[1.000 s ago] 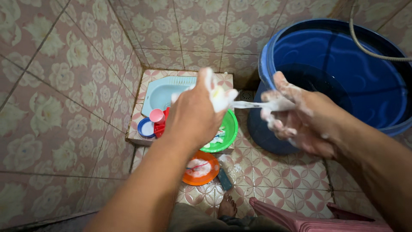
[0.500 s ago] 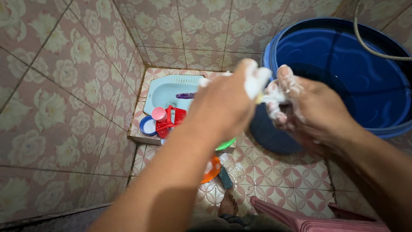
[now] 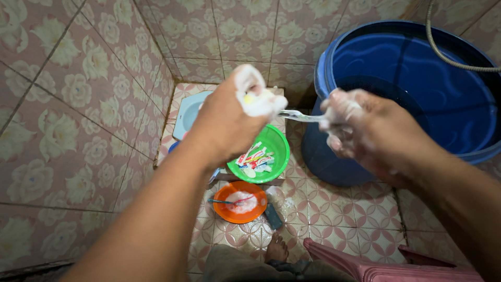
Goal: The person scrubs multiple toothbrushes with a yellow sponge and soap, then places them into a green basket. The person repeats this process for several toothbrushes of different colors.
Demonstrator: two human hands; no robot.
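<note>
My left hand (image 3: 229, 117) is closed on a soapy sponge (image 3: 254, 97) covered in white foam. My right hand (image 3: 365, 130), also foamy, grips one end of a thin metal utensil (image 3: 300, 116) whose other end meets the sponge. Both hands are held up in front of me, above a green bowl (image 3: 279, 151) that holds several coloured plastic utensils. Below that bowl, an orange bowl (image 3: 255, 209) with foam and a spoon in it sits on the tiled floor.
A large blue water barrel (image 3: 417, 68) stands at the right with a hose over its rim. A light blue squat toilet (image 3: 186, 112) lies at the back, on a raised tiled step. A dark bar (image 3: 272, 216), my foot (image 3: 275, 249) and a pink stool (image 3: 376, 269) are near.
My left hand with the sponge has slid back to the left along the utensil, away from my right hand, uncovering the green bowl. The red and pink items near the toilet are now hidden behind my arm.
</note>
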